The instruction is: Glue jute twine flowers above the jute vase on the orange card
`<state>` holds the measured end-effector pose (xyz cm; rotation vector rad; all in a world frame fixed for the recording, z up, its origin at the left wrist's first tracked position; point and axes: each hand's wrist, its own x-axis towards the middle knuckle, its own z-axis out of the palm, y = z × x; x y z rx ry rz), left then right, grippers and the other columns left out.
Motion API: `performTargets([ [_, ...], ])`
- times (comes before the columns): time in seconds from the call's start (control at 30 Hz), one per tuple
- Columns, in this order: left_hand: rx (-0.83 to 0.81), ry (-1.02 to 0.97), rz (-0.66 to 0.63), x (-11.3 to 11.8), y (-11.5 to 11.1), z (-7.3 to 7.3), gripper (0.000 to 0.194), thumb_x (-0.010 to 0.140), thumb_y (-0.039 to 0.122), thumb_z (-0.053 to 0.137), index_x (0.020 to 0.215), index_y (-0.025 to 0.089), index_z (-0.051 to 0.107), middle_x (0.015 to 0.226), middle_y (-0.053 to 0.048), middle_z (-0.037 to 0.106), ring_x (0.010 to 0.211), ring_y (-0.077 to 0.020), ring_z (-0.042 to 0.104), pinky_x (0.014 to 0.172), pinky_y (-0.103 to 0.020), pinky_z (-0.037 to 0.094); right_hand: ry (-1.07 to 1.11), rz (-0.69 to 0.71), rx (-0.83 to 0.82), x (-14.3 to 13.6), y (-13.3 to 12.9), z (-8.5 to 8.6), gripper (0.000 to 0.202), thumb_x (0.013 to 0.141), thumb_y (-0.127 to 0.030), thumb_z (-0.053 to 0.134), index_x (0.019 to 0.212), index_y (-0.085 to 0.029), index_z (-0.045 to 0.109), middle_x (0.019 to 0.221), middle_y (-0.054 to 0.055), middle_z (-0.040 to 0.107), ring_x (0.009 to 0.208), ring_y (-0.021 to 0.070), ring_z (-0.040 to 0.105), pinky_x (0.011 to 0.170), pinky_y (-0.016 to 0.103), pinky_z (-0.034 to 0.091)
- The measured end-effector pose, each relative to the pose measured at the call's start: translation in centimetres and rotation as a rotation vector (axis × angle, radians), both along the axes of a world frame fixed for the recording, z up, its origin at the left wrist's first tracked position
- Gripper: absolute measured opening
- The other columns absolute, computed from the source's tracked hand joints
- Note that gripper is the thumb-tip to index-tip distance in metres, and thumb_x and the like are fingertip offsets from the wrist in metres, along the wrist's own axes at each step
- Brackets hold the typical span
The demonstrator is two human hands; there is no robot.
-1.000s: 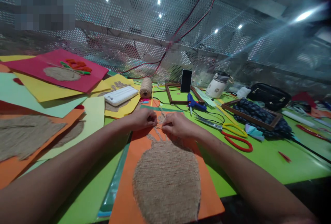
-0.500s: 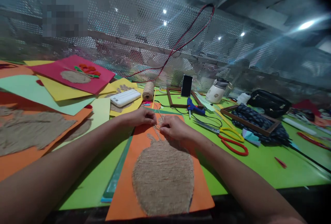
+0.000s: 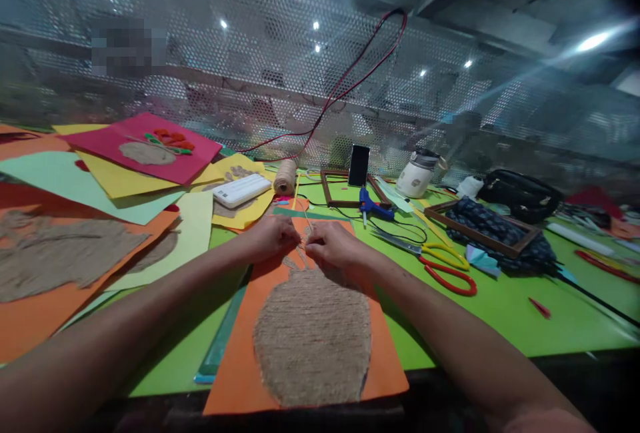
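Note:
An orange sheet (image 3: 233, 366) lies at the table's front edge, bearing a rounded shape covered in rows of jute twine (image 3: 314, 340). Near the sheet's top, my left hand (image 3: 275, 236) is closed in a pinch beside thin twine. Just to its right, my right hand (image 3: 333, 244) pinches the twine strand (image 3: 309, 218), which rises between the hands. The two hands are close together, and their fingertips partly hide the small twine pieces. Behind them stands a twine spool (image 3: 285, 177).
Right of the hands lie a blue glue gun (image 3: 373, 205), scissors (image 3: 447, 266), wooden frames (image 3: 520, 246) and a dark cloth bundle. A phone (image 3: 359, 165) and bottle (image 3: 415, 174) stand behind. Coloured sheets and a white power bank (image 3: 242, 190) are at left.
Both hands keep their pinches near the sheet's top, with only slight finger movement. The whole view has shifted slightly.

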<state>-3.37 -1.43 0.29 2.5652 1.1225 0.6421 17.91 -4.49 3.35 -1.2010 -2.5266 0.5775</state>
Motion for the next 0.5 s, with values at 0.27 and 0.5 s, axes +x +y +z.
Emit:
performTargets([
  [0.27,0.236,0.044,-0.122,-1.2,-0.6,-1.4,0.027,0.099,0.029,0.054,0.103,0.020,0.080,0.093,-0.009,0.069,0.085,-0.0193,0.061,0.075,-0.031,0.046,0.021,-0.032,0.018,0.7,0.6,0.1,0.019,0.085,-0.008,0.062,0.071,-0.012,0.074,0.073,0.002,0.064,0.071,0.0132,0.054,0.066,0.025,0.035],
  [0.5,0.401,0.209,-0.111,-0.7,-2.7,-0.2,0.026,0.100,0.019,0.050,0.099,0.022,0.076,0.102,-0.009,0.067,0.089,-0.0216,0.054,0.074,-0.034,0.044,0.029,-0.007,0.013,0.7,0.6,-0.4,0.021,0.087,-0.009,0.062,0.069,-0.014,0.072,0.072,0.002,0.062,0.070,0.0137,0.052,0.066,0.026,0.036],
])
